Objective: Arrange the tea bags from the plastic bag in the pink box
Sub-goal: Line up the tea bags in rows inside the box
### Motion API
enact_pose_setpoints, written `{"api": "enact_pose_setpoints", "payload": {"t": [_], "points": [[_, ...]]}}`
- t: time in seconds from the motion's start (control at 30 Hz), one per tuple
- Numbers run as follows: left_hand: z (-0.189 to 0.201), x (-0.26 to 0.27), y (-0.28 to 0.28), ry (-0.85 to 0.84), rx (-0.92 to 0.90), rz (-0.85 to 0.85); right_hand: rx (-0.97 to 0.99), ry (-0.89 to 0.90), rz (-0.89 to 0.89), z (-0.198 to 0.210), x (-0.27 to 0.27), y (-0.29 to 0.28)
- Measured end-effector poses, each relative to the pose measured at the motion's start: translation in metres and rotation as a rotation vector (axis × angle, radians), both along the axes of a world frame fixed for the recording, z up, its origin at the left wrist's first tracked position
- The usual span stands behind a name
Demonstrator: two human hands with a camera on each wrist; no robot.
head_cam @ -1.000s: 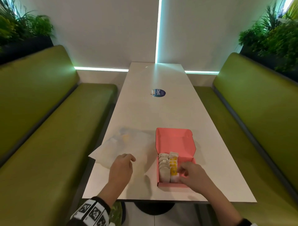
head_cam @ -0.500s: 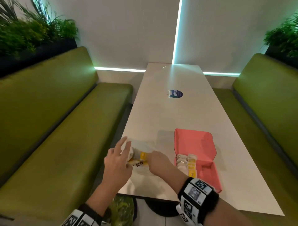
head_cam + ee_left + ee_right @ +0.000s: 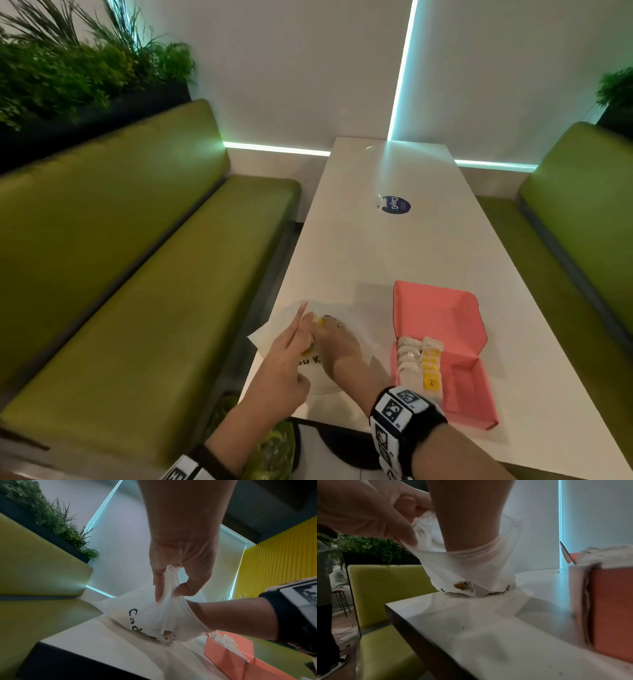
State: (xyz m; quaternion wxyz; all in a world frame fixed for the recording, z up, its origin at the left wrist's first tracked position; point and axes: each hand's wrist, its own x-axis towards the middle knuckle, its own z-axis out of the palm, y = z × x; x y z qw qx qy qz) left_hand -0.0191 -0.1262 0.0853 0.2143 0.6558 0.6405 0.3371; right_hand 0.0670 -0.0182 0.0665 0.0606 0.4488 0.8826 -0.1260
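From the head camera, the right hand reaches inside the plastic bag on the white counter, left of the pink box holding rows of tea bags.

At the left wrist, the left hand pinches the bag's rim open.

At the right wrist, the right fingers' grip is hidden; green benches flank the counter.

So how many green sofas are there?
2. One green sofa runs along the left side of the table, and the other along the right side. The head view ends near the person, so more could be out of sight.
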Motion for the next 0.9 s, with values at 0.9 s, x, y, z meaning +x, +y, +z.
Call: {"api": "enact_pose_setpoints", "payload": {"t": [0.9], "points": [[-0.048,0.026,0.051,0.205,-0.196,0.177,-0.478,1.128,-0.357,0.125,0.115,0.007]]}}
